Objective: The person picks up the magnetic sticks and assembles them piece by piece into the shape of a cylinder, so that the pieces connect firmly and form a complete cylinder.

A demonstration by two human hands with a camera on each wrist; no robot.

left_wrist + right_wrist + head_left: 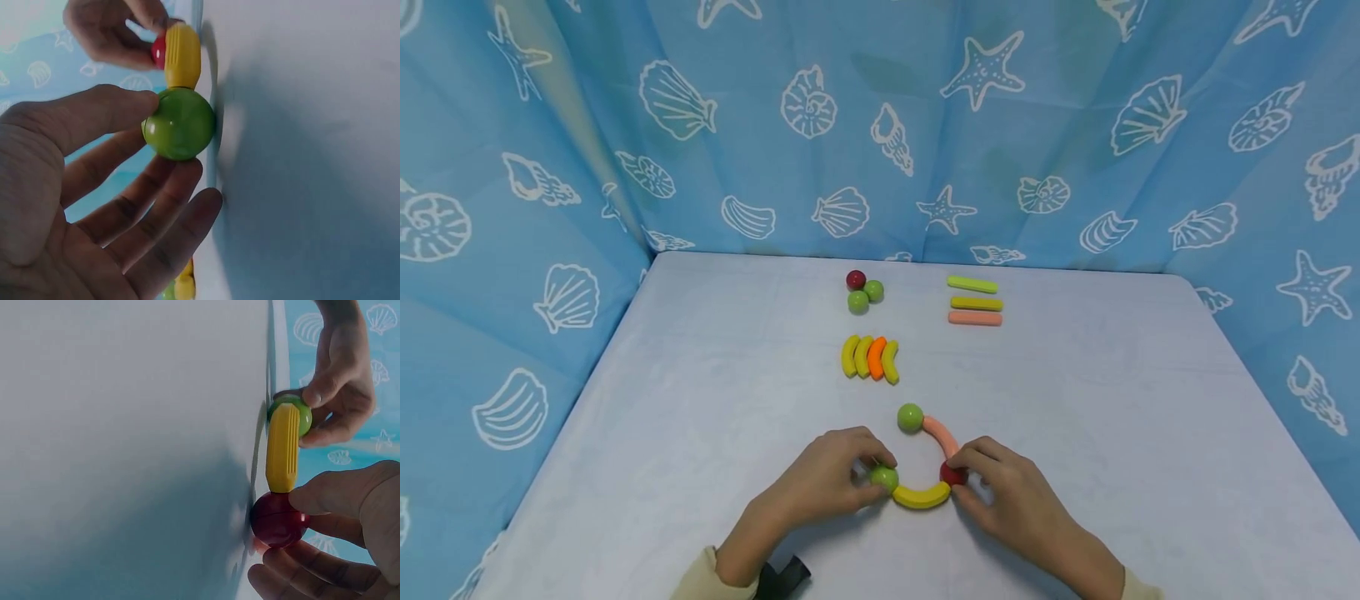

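Note:
Near the front of the table, a curved chain of toy pieces joins a green ball (910, 418), a curved pink rod (940, 435), a dark red ball (279, 520), a curved yellow rod (921, 497) and a second green ball (180, 124). My left hand (827, 475) pinches the second green ball between thumb and fingers. With thumb and fingers, my right hand (1017, 498) pinches the red ball. Between the two hands the yellow rod touches both held balls. The pink rod's near end is partly hidden behind my right fingers in the head view.
Farther back lie a red ball (856, 280) with two green balls (858, 302), a row of several curved yellow and orange rods (877, 358), and three straight rods (974, 304). A black object (790, 577) shows by my left sleeve. A blue shell-patterned curtain (850, 125) stands behind the white table (715, 350).

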